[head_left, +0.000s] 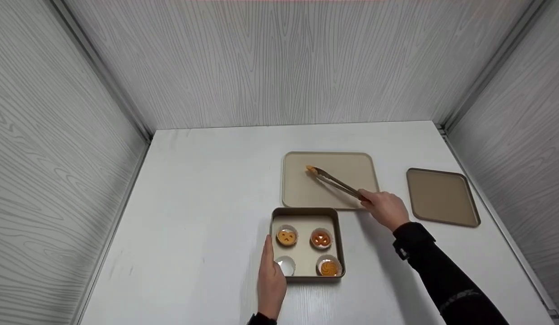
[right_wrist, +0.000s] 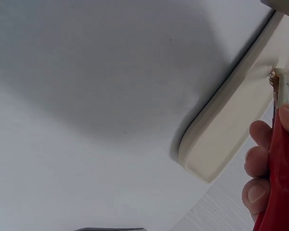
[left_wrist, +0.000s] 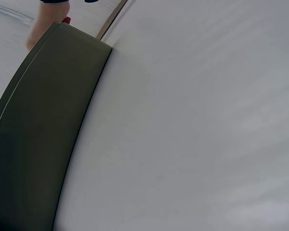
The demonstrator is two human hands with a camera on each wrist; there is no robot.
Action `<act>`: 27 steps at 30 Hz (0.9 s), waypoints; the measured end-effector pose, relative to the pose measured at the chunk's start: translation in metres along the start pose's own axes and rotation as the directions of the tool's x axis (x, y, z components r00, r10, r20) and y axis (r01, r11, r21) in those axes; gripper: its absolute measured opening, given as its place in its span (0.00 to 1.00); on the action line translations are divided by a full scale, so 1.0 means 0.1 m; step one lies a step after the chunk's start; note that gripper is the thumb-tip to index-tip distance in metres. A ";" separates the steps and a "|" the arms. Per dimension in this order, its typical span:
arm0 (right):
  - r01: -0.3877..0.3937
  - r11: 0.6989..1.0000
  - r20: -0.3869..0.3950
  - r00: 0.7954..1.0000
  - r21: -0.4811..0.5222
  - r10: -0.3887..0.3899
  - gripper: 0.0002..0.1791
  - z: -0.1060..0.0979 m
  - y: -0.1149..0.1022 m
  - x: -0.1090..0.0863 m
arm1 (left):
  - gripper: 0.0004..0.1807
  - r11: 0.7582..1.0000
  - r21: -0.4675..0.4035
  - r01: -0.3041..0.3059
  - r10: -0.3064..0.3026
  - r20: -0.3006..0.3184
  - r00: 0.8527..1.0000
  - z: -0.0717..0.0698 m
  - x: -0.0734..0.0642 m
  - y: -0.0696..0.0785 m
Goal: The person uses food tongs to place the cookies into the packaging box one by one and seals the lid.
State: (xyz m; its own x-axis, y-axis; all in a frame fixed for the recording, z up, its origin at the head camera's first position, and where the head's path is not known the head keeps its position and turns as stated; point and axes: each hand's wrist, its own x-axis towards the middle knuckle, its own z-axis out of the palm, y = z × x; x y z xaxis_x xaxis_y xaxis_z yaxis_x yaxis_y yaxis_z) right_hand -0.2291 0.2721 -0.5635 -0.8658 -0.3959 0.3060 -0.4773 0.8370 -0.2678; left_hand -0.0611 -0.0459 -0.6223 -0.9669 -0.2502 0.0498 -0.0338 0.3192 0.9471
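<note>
My right hand (head_left: 387,210) grips a pair of tongs with red handles (right_wrist: 282,173). At the far end of the tongs (head_left: 338,182) is a small orange-brown baked piece (head_left: 311,169), over the cream tray (head_left: 302,194). My left hand (head_left: 271,284) rests along the left wall of a deep square baking tin (head_left: 306,211), its fingers straight. Inside the tin are a pale round treat with a face pattern (head_left: 287,237), a reddish one (head_left: 321,239) and a swirled one (head_left: 329,268), each in a paper cup. A white paper cup (head_left: 287,265) without a treat stands front left.
A shallow brown square tray (head_left: 443,197) lies to the right, close to the right wall panel (head_left: 509,135). The cream tray lies directly behind the tin. Grey wood-grain panels (head_left: 279,63) border the white table (head_left: 193,203) at the back and both sides.
</note>
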 end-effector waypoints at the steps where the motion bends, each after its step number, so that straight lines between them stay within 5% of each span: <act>1: 0.003 1.000 -0.005 1.000 0.000 -0.003 0.13 0.00 0.01 -0.02 | 0.33 1.000 0.000 -0.002 0.002 -0.001 1.000 0.00 0.00 0.00; 19: -0.010 1.000 -0.040 0.999 0.007 0.010 0.20 -0.11 0.09 -0.45 | 0.32 1.000 0.023 -0.020 0.020 0.003 1.000 -0.01 0.04 0.00; 27: 0.056 0.998 -0.160 0.986 -0.011 -0.057 0.25 -0.20 0.05 -0.68 | 0.33 1.000 -0.022 0.017 -0.016 0.029 0.999 -0.03 0.05 0.00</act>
State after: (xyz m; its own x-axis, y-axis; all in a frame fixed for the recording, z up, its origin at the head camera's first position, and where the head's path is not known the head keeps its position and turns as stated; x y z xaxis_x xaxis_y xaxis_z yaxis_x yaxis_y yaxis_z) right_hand -0.1700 0.3109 -0.5675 -0.8023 -0.3774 0.4625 -0.5230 0.8179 -0.2399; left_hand -0.0650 -0.0503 -0.6210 -0.9731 -0.2291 0.0252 -0.0446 0.2944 0.9546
